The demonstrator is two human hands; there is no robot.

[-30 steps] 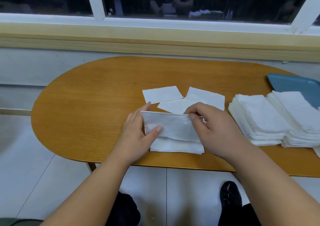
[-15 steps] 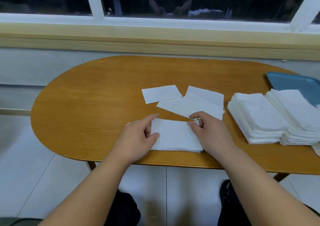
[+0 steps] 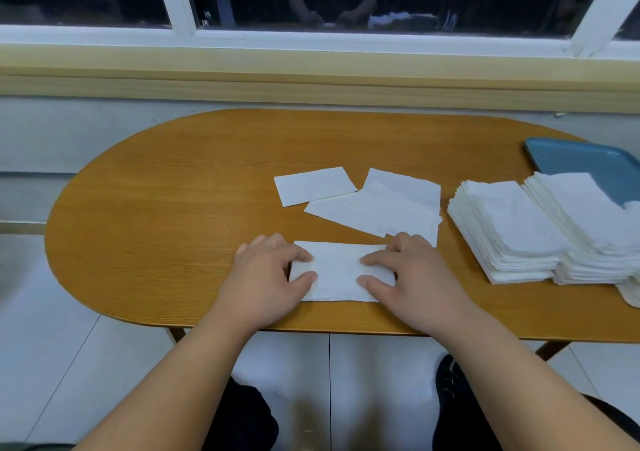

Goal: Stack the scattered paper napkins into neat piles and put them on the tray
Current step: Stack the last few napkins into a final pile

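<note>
Head view: left hand (image 3: 265, 279) and right hand (image 3: 415, 279) are pressing thin white napkin pile (image 3: 337, 272).
Cut off: tray (image 3: 585, 163) is running off right edge.

You're in a canteen-like room.
See the oval wooden table (image 3: 173, 208), white-framed window (image 3: 104, 33), blue plastic tray (image 3: 581, 163), stacked white paper napkins (image 3: 512, 222).

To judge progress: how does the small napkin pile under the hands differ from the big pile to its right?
The small pile is thin, only a few napkins; the big pile is thick, with many layers. The left hand and right hand rest on the small pile; no hand touches the big pile. Both are white and lie on the table.
</note>
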